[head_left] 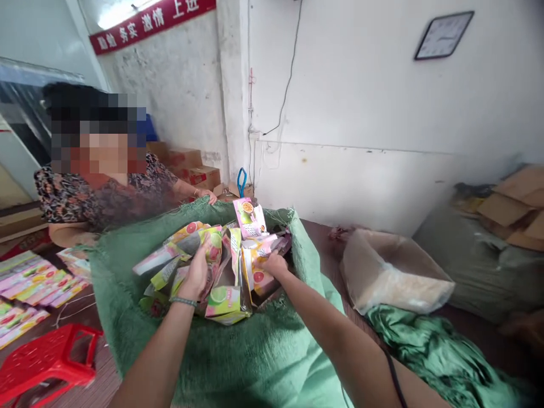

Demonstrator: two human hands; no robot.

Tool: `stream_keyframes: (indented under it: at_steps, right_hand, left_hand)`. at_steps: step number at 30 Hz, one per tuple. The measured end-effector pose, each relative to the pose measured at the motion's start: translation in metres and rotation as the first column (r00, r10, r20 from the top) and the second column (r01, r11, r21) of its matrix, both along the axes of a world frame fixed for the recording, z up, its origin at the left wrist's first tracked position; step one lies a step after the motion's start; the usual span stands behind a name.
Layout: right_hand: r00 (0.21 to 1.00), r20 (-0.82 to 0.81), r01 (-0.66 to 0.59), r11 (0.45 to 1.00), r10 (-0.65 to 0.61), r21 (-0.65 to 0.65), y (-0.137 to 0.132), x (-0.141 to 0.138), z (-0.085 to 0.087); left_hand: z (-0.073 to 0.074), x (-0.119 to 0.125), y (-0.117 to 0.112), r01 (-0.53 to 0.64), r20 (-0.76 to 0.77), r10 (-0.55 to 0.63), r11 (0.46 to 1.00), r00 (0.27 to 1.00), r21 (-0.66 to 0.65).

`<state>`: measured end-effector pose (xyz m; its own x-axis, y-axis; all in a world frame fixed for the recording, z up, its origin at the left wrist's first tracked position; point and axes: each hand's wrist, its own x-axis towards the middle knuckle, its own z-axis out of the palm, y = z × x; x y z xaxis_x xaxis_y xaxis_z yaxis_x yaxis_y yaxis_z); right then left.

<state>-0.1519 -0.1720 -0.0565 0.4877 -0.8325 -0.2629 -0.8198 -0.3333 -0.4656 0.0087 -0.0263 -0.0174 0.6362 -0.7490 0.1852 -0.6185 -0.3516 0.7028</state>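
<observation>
A large green woven sack (263,351) stands open in front of me, filled with printed fruit packets (223,303) in pink, green and yellow. My left hand (199,272), with a band at the wrist, is closed on packets at the left of the pile; its fingertips are partly hidden. Over on the right, my right hand (275,264) grips packets by their edge. A pink packet (250,218) sticks up at the sack's far side, between and beyond my hands.
Across the sack, a person (106,187) has a hand on its far rim. A red plastic stool (46,357) and rows of packets (40,283) are at left. Cartons (195,170) stand behind. To the right are a translucent bag (395,272) and crumpled green sacking (433,345).
</observation>
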Motion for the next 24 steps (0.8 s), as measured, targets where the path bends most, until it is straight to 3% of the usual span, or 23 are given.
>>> stream_keyframes:
  at_steps: [2, 4, 8, 11, 14, 16, 18, 20, 22, 24]
  right_hand:
    - [1.0, 0.017, -0.019, 1.0, 0.019, 0.0, 0.007, 0.002, 0.012]
    - [0.997, 0.023, -0.073, 0.997, 0.073, -0.004, 0.011, -0.002, 0.027]
    - [0.953, 0.026, -0.302, 0.952, 0.301, 0.049, 0.004, -0.055, 0.057]
    - [0.818, 0.059, -0.576, 0.813, 0.573, 0.087, -0.004, -0.126, 0.063]
    - [0.617, 0.044, -0.768, 0.614, 0.786, -0.182, -0.011, -0.189, 0.048]
    - [0.59, 0.042, -0.743, 0.562, 0.807, -0.364, -0.012, -0.214, 0.034]
    - [0.624, 0.162, -0.646, 0.622, 0.764, -0.443, -0.008, -0.229, 0.028]
    - [0.618, 0.39, -0.507, 0.725, 0.683, -0.465, 0.005, -0.239, 0.039]
    - [0.522, 0.579, -0.429, 0.779, 0.627, -0.457, 0.025, -0.251, 0.064]
    - [0.405, 0.664, -0.425, 0.773, 0.628, -0.472, 0.046, -0.264, 0.094]
  left_hand:
    - [0.011, -0.021, -0.004, -0.046, 0.062, 0.042, 0.997, 0.997, 0.062]
    - [0.012, -0.041, -0.014, -0.123, 0.152, 0.089, 0.966, 0.984, 0.229]
    - [0.008, -0.053, -0.035, -0.182, 0.197, 0.102, 0.876, 0.975, 0.447]
    - [0.008, -0.048, -0.044, -0.167, 0.179, 0.09, 0.859, 0.98, 0.484]
    - [0.009, -0.044, -0.051, -0.131, 0.182, 0.047, 0.867, 0.982, 0.481]
    - [0.011, -0.043, -0.056, -0.122, 0.199, 0.027, 0.869, 0.98, 0.479]
    - [0.012, -0.043, -0.06, -0.164, 0.233, 0.051, 0.852, 0.971, 0.498]
    - [0.012, -0.045, -0.065, -0.225, 0.264, 0.091, 0.812, 0.96, 0.539]
    - [0.01, -0.05, -0.067, -0.264, 0.286, 0.111, 0.77, 0.952, 0.581]
    - [0.007, -0.054, -0.066, -0.28, 0.31, 0.107, 0.756, 0.945, 0.592]
